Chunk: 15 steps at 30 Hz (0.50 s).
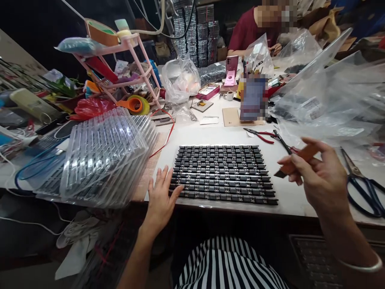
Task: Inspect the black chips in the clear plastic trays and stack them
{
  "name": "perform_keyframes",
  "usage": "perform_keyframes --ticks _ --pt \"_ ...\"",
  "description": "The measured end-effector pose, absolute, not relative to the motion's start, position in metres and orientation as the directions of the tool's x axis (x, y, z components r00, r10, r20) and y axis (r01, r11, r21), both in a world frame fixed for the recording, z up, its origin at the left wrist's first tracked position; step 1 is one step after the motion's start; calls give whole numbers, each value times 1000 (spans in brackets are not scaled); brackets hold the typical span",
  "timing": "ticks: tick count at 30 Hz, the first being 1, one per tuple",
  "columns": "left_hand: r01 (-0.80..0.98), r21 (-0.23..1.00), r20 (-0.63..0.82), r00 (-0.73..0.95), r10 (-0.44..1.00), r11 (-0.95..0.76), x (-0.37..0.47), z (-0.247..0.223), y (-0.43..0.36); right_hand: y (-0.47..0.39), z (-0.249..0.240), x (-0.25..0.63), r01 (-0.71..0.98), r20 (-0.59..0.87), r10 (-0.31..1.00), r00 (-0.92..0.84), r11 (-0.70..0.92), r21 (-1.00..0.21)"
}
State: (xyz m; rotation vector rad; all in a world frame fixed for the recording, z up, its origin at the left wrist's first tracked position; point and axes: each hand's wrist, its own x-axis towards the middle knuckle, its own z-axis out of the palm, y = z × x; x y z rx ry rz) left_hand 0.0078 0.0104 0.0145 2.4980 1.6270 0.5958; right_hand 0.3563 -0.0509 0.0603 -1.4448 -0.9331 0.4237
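In front of me lies a clear plastic tray point(210, 204) filled with rows of small black circuit modules point(222, 173) with pins. My left hand point(159, 202) rests at the tray's left edge, fingers spread, the thumb over its lower left corner. To the right of the tray, my right hand point(319, 174) is raised above the table with its fingers pinched together. A small dark flat piece point(280, 174) sticks out from under those fingers; its kind cannot be made out. Behind this hand lies a black tool point(282, 141), partly hidden by the fingers.
Red-handled pliers point(264, 137) lie behind the tray, and dark-handled scissors point(365, 190) at the right. Stacked clear trays point(102, 152) stand left, near a pink rack point(135, 48). Plastic bags point(333, 100) crowd the right. Across the table sits a person in a dark red shirt point(245, 30).
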Motion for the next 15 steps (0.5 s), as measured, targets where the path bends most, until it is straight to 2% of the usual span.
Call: perform_keyframes --ticks 3,8,15 --pt "850 304 161 399 903 -430 -15 -1 8 -68 27 362 239 211 655 726 48 -970" --pt "847 282 167 418 893 -450 -14 -8 -1 -75 -5 369 131 145 542 828 64 -989" --pt "857 261 141 422 895 -445 -11 -4 -4 -72 -12 378 153 133 510 850 2 -988"
